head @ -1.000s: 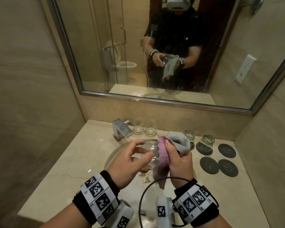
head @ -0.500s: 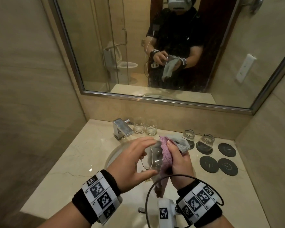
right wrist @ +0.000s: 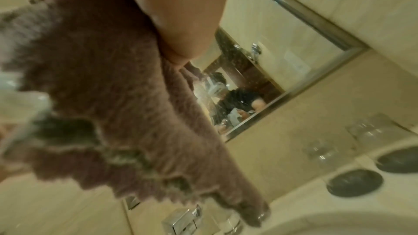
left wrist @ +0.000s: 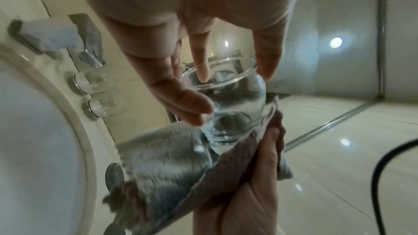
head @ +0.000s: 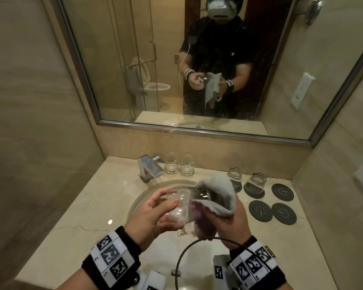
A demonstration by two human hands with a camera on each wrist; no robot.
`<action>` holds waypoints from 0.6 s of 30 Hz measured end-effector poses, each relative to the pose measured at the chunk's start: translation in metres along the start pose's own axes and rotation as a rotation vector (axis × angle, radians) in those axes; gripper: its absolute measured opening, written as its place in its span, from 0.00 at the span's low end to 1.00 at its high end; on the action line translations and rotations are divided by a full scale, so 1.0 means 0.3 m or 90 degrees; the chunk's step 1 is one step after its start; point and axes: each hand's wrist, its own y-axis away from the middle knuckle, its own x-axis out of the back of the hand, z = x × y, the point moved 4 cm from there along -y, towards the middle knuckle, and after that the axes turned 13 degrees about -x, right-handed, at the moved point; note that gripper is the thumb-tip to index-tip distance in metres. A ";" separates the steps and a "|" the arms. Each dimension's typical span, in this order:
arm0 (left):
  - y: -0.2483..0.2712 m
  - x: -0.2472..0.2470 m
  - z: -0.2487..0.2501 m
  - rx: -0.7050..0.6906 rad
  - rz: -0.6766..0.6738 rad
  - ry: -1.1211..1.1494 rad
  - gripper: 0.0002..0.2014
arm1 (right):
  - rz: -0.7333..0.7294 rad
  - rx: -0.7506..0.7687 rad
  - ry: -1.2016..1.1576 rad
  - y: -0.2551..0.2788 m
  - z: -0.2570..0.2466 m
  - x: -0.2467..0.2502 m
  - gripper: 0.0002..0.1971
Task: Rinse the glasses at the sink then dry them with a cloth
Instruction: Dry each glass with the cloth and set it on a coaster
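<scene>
Clear glass (head: 181, 208) above sink (head: 140, 198), rim gripped by left hand (head: 153, 216); base wrapped in fluffy grey-mauve cloth (head: 215, 196), clutched by right hand (head: 228, 221).

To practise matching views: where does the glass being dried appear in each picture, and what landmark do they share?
Head: glass centre, held by left hand over the sink.
Left wrist: glass centre, base in the cloth.
Right wrist: blurred at far left edge.
Shared: faucet.
</scene>
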 end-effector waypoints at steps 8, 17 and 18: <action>0.010 0.024 0.017 0.047 0.028 0.145 0.34 | 0.114 -0.329 -0.270 -0.025 0.106 -0.008 0.22; 0.019 -0.012 -0.014 0.120 0.022 0.270 0.42 | -0.266 -0.437 -0.038 0.014 0.128 -0.180 0.60; 0.020 -0.005 -0.011 0.118 0.026 0.267 0.42 | -0.283 -0.397 0.004 0.009 0.117 -0.176 0.59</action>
